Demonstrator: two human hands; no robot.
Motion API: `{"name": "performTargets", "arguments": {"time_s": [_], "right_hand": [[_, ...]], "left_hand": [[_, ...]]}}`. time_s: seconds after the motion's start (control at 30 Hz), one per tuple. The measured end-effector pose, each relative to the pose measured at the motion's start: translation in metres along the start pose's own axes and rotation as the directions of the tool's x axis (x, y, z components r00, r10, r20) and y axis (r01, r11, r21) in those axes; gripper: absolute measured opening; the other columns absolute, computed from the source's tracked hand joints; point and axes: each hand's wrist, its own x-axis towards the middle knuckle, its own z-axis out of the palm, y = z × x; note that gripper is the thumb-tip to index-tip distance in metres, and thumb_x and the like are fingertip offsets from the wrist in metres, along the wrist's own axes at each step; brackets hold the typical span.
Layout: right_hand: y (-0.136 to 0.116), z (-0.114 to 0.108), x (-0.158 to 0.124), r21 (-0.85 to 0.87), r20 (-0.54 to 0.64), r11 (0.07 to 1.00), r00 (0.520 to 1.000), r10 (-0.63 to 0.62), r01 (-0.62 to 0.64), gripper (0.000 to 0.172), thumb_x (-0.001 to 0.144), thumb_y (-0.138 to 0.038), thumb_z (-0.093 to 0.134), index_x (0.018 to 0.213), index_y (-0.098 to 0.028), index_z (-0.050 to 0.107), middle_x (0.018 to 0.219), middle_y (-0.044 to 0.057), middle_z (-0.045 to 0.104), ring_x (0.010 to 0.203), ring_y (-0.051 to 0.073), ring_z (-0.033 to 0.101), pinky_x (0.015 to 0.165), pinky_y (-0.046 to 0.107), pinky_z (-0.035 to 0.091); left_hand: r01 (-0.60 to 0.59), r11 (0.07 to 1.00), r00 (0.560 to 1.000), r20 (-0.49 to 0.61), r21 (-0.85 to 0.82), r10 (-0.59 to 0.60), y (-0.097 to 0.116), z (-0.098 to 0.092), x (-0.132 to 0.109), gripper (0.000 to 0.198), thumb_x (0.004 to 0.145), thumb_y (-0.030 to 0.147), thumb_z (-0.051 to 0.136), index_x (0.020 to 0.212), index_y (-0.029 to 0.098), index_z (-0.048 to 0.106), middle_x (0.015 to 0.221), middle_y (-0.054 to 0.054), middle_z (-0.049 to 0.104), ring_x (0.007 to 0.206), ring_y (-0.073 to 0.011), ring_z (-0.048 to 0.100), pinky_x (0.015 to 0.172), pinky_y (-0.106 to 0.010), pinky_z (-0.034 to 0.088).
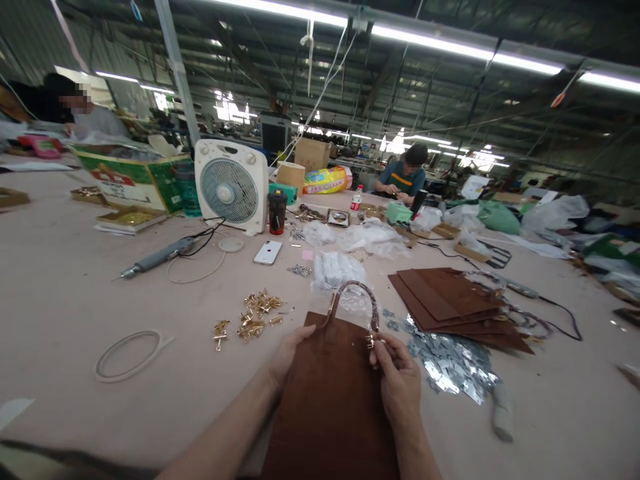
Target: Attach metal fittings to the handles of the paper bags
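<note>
A brown leather bag panel [335, 393] with an arched handle [357, 285] stands tilted in front of me. Its upper left edge is gripped by my left hand [290, 350], whose fingers are partly hidden behind the leather. My right hand [400, 373] is closed at the handle's right end, pinching a small gold metal fitting [370, 341] against the panel. Beyond the panel, to the left, lies a pile of gold fittings [257, 317]. Many flat silver metal plates [455, 360] are spread to the right, beside a stack of similar brown panels [445, 300].
An electric screwdriver [157, 259] and a ring of pale cord [127, 357] lie left. Further back are a box fan [233, 187], a phone [268, 252], a dark tumbler [277, 213] and plastic bags [340, 270]. A second screwdriver [520, 288] lies right. A co-worker [405, 175] sits across the table.
</note>
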Motion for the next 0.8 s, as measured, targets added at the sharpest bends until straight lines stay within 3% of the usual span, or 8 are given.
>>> {"name": "performTargets", "arguments": {"time_s": [0.17, 0.37, 0.5, 0.8], "right_hand": [[-0.002, -0.001, -0.005, -0.011, -0.056, 1.000, 0.998, -0.012, 0.011, 0.032, 0.088, -0.046, 0.079, 0.107, -0.021, 0.076, 0.087, 0.004, 0.075, 0.044, 0.006, 0.046, 0.042, 0.022, 0.035], [-0.009, 0.005, -0.009, -0.056, -0.024, 0.998, 1.000, -0.006, 0.005, 0.034, 0.086, -0.049, 0.080, 0.105, -0.020, 0.078, 0.082, 0.006, 0.076, 0.040, 0.006, 0.044, 0.035, 0.022, 0.034], [-0.009, 0.007, -0.011, -0.068, -0.009, 0.998, 1.000, 0.004, -0.004, 0.036, 0.086, -0.050, 0.080, 0.106, -0.020, 0.079, 0.084, 0.007, 0.077, 0.040, 0.006, 0.044, 0.035, 0.021, 0.034], [-0.014, 0.013, -0.013, -0.077, 0.012, 0.997, 1.000, 0.029, -0.028, 0.036, 0.088, -0.050, 0.077, 0.107, -0.018, 0.077, 0.088, 0.008, 0.078, 0.042, 0.006, 0.044, 0.036, 0.020, 0.034]], "left_hand": [[0.019, 0.997, 0.996, -0.088, 0.073, -0.013, 0.002, -0.002, -0.001, 0.060, 0.081, 0.056, 0.053, 0.109, 0.008, 0.076, 0.109, -0.018, 0.079, 0.120, -0.0392, 0.070, 0.108, -0.053, 0.052], [0.020, 0.996, 0.994, -0.110, 0.084, -0.010, 0.003, -0.004, -0.001, 0.064, 0.083, 0.056, 0.051, 0.118, 0.007, 0.073, 0.107, -0.018, 0.080, 0.113, -0.0396, 0.072, 0.103, -0.055, 0.054], [0.042, 0.999, 0.998, -0.050, 0.032, -0.040, 0.001, -0.006, -0.001, 0.066, 0.082, 0.055, 0.051, 0.119, 0.005, 0.073, 0.112, -0.019, 0.078, 0.119, -0.0387, 0.070, 0.110, -0.051, 0.049], [0.059, 0.956, 0.991, 0.133, -0.288, -0.021, -0.007, -0.017, 0.000, 0.060, 0.091, 0.040, 0.052, 0.130, -0.003, 0.067, 0.124, -0.022, 0.075, 0.125, -0.0365, 0.067, 0.114, -0.043, 0.042]]}}
